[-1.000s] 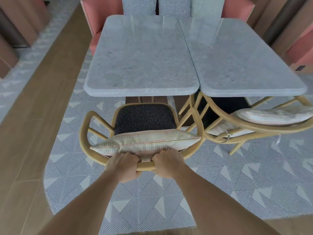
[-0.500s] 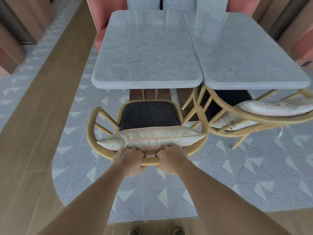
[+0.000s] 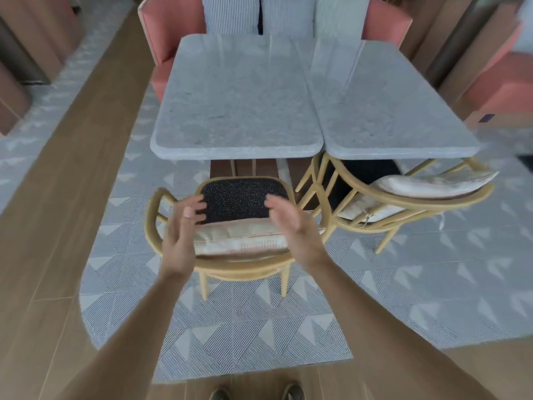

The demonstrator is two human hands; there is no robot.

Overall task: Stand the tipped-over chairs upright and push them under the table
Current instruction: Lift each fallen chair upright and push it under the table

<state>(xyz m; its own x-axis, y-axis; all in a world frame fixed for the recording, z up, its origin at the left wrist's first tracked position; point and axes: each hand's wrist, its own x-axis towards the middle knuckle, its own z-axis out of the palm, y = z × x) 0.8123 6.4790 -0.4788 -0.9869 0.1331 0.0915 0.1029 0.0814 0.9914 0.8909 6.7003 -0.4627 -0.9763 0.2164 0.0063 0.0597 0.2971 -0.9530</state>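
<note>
Loosely, left hand [image 3: 180, 236] and right hand [image 3: 291, 225] flank bentwood chair [image 3: 245, 267] (cushioned).

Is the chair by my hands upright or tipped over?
Upright: the chair stands on its legs, seat level, with the cushion resting on it.

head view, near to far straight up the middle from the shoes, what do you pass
shoes -> patterned rug -> chair back rail -> striped cushion -> black chair seat -> left table top -> pink bench
</note>
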